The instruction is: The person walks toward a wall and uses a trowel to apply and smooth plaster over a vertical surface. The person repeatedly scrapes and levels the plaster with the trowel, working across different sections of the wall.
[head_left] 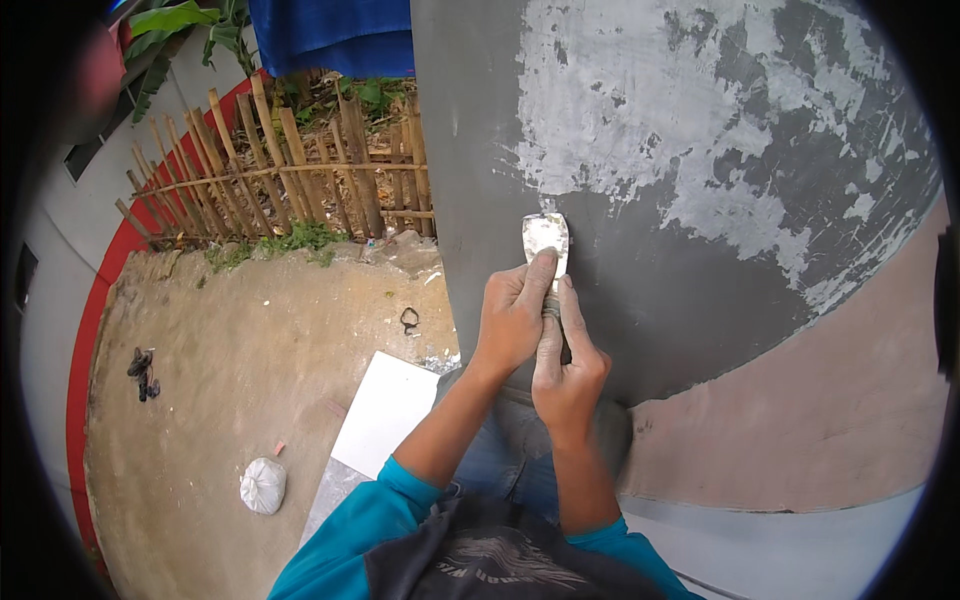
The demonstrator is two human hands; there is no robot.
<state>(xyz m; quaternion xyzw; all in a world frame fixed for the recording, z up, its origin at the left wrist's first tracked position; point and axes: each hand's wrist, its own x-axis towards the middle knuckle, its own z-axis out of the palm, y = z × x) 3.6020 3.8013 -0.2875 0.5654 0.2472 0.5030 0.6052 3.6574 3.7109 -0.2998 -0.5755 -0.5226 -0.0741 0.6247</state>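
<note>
Both hands are closed on a putty knife [546,234] in front of the grey wall [630,310]. My left hand [512,315] has its thumb laid along the blade. My right hand [570,375] is wrapped round the handle just below, one finger stretched up toward the blade. White putty smears the blade, which points up and lies close to the wall; whether it touches, I cannot tell. A rough patch of whitish putty [620,90] covers the wall above the blade and to its right. Pale dust coats my fingers.
A white board [383,420] lies at my left. Farther left on the ground are a tied white bag [263,486] and a dark scrap [143,375]. Beyond stand a bamboo fence [280,175] and a hanging blue cloth [335,38]. A pinkish surface [800,400] curves at lower right.
</note>
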